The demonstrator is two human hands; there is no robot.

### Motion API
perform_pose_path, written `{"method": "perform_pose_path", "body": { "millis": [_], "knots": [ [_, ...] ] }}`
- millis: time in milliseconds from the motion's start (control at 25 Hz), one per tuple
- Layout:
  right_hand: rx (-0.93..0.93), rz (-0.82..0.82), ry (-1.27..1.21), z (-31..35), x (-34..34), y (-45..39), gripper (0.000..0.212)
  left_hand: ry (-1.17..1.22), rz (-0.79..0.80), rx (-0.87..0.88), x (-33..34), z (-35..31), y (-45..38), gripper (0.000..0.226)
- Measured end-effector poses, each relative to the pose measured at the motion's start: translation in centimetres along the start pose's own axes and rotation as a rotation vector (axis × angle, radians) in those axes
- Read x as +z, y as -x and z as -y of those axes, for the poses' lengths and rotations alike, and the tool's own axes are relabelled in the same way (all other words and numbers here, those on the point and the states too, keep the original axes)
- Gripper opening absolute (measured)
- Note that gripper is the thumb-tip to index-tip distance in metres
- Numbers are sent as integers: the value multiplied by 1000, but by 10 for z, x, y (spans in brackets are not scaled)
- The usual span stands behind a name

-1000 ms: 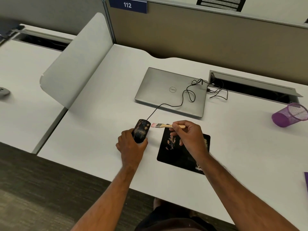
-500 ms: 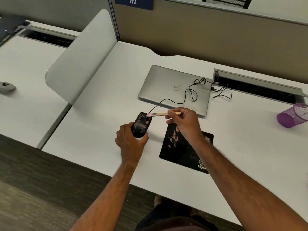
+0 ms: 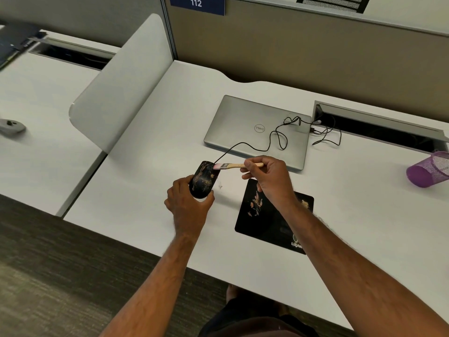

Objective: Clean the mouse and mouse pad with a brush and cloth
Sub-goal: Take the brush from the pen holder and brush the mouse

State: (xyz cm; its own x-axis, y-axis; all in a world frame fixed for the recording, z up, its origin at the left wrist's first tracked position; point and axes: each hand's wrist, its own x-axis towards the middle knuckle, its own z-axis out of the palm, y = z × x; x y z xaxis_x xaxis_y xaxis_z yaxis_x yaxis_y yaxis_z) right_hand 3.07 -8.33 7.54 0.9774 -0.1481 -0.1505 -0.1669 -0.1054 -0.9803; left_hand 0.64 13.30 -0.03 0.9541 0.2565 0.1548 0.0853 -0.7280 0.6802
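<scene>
White desk (image 3: 150, 190) with laptop (image 3: 252, 127), mouse pad (image 3: 269, 222)

The black mouse (image 3: 203, 179) and black mouse pad (image 3: 264, 220) are showing tan smears; the brush (image 3: 237, 165) is showing pink bristles; the cup (image 3: 428, 169) is looking purple mesh; the desk (image 3: 145, 171) is looking white.

sign (image 3: 197, 3): "112" | laptop (image 3: 257, 132): Dell logo | mouse pad (image 3: 272, 222): "Logite", partly hidden

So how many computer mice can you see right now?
2. A black mouse, streaked with tan dirt, is held in the left hand above the desk. A gray mouse sits on the neighboring desk, far left. Others may lie out of view.
</scene>
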Motion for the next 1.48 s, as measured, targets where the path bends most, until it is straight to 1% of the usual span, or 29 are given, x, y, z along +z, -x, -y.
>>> {"method": "perform_pose_path", "body": {
  "millis": [320,520,720,880,1080,1280,1480],
  "knots": [
    [11,21,94,-5,-1,0,12,-10,0,-3,2,2,-5,67],
    [-21,-14,57,-1,1,2,17,-21,10,-1,2,4,-4,67],
    [-58,52,131,-3,10,2,12,-28,15,2,3,0,-6,69],
    [-51,26,162,-8,2,2,11,-44,22,4,3,2,-6,69],
    [-88,43,158,-5,5,3,10,-27,20,8,6,0,-6,69],
    [-69,33,192,-9,2,2,11,-30,14,7,7,1,-8,68],
    [-94,46,147,-6,1,6,15,-25,10,6,9,0,-8,67]
  ]
}}
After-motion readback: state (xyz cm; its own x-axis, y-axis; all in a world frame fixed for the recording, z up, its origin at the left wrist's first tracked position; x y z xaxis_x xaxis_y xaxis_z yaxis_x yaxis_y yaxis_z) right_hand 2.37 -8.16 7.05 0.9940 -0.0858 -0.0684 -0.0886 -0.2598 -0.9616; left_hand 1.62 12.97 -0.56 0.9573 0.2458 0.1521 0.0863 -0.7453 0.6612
